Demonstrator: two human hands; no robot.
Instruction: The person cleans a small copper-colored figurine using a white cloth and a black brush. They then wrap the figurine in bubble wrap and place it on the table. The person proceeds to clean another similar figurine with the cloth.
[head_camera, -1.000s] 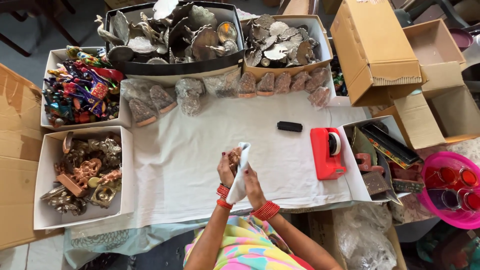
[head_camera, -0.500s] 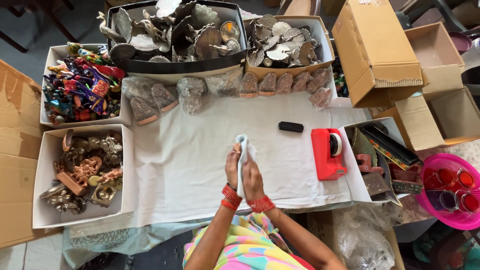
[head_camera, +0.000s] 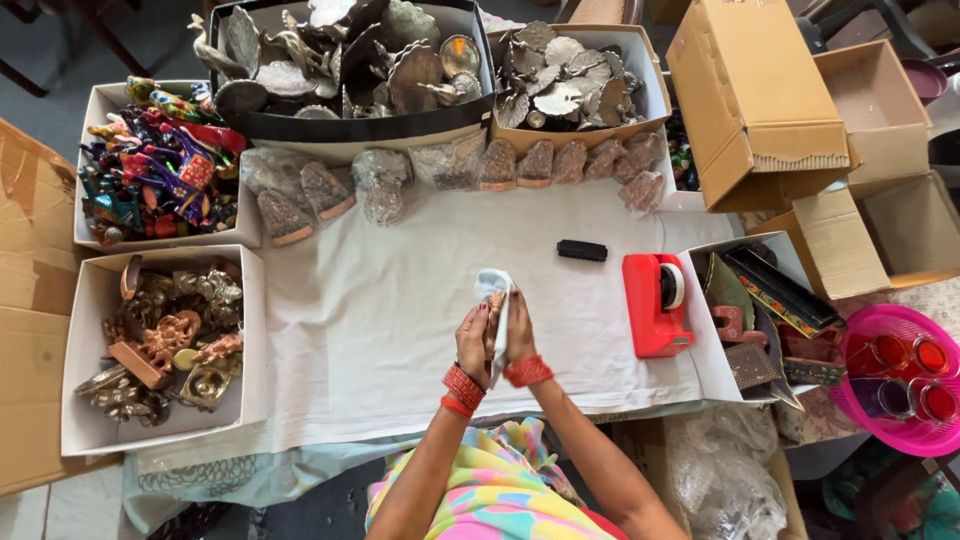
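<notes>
My left hand (head_camera: 473, 338) and my right hand (head_camera: 518, 328) are pressed together over the white cloth-covered table (head_camera: 380, 330). Between them they hold a small brown metal figure (head_camera: 492, 325), mostly hidden by the palms. A pale wrapping sheet (head_camera: 495, 288) sticks up above the fingers and runs down between the hands. Both wrists wear red bangles. The hands hover above the table's middle front, left of the red tape dispenser (head_camera: 655, 300).
A small black block (head_camera: 582, 250) lies on the cloth. Wrapped figures (head_camera: 560, 162) line the far edge. White boxes of metal figures (head_camera: 165, 345) and coloured figures (head_camera: 160, 170) stand left; trays of metal plates (head_camera: 350, 55) behind; cardboard boxes (head_camera: 760, 90) and a pink basket (head_camera: 900, 380) right.
My hands have closed together around the figure, and the pale sheet now stands more upright between them. The hands shifted slightly to the right and farther onto the table.
</notes>
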